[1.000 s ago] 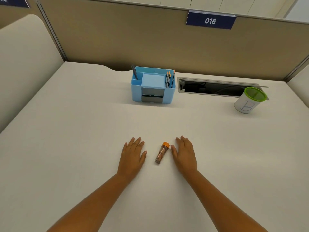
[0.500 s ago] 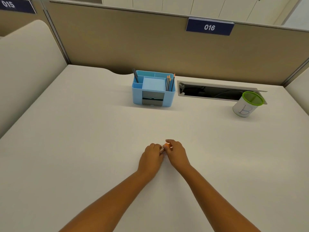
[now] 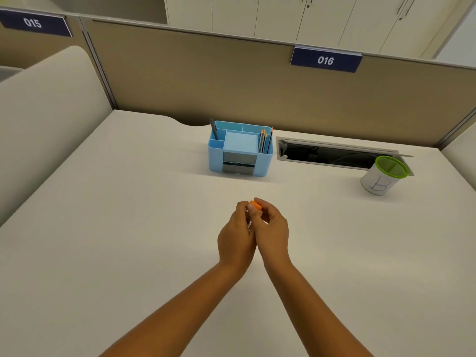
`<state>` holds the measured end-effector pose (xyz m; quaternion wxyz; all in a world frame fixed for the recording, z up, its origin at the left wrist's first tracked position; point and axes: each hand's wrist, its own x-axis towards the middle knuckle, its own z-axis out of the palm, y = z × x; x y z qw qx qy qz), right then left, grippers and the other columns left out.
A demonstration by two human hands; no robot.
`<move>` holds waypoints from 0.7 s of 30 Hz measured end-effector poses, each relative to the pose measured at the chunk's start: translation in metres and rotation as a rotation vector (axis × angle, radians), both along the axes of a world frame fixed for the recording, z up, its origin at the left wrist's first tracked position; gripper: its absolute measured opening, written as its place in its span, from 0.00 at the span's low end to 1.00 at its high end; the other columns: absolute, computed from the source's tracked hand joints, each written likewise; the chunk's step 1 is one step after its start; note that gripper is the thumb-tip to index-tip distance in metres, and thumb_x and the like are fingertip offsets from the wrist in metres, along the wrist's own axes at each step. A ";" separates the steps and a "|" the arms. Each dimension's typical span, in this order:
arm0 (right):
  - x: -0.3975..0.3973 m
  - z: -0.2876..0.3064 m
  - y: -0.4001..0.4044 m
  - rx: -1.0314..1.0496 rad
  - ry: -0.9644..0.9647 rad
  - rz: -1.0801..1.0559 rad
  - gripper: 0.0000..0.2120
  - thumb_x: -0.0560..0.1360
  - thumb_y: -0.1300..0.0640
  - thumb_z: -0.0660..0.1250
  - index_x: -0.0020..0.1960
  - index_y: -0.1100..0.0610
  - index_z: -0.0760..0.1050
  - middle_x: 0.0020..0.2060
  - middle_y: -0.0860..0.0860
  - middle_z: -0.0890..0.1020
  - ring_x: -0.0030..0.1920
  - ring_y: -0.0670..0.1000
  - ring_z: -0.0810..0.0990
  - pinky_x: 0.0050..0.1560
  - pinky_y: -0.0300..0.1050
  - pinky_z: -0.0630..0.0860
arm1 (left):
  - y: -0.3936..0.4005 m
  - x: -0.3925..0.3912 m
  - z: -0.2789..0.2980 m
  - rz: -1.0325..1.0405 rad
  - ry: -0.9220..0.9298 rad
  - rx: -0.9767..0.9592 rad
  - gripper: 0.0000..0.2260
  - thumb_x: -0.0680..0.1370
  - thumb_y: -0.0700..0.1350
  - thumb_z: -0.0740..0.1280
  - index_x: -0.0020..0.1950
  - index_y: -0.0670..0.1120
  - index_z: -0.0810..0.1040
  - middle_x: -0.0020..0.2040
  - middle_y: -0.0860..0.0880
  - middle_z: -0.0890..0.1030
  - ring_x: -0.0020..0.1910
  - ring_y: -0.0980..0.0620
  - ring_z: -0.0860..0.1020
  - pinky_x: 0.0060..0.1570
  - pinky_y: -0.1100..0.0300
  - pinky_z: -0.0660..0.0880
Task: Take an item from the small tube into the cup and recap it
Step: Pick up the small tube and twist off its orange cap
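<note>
With both hands raised together over the middle of the pale cream desk (image 3: 128, 228), the head view catches the person working on the small tube with the orange cap (image 3: 255, 204). The left hand (image 3: 235, 234) is curled around the tube's body, which is almost wholly hidden inside the grip, and the right hand (image 3: 273, 231) is pinching the orange cap from above with its fingertips. Whether the cap has come loose yet cannot be told from here; it looks seated on the tube's end.

Far off to the right, well apart from the hands, the white paper cup with the green rim and a blue letter B (image 3: 383, 176) stands near the open cable slot (image 3: 334, 157). Nothing shows inside that cup from this angle. A light blue plastic desk organiser with pencils (image 3: 240, 149) sits at the back, untouched.

So the job reads as barely begun: uncapping appears to be under way, and taking an item out, dropping it in the cup and recapping all remain.
</note>
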<state>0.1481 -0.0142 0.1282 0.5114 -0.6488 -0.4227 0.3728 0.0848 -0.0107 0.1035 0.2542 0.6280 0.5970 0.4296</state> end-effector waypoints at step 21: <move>-0.005 0.011 0.011 0.086 0.123 -0.142 0.09 0.73 0.49 0.67 0.53 0.42 0.77 0.42 0.33 0.78 0.44 0.35 0.78 0.38 0.23 0.72 | 0.015 0.013 0.014 0.125 -0.015 0.108 0.05 0.76 0.51 0.63 0.47 0.51 0.73 0.33 0.56 0.79 0.27 0.59 0.72 0.25 0.71 0.65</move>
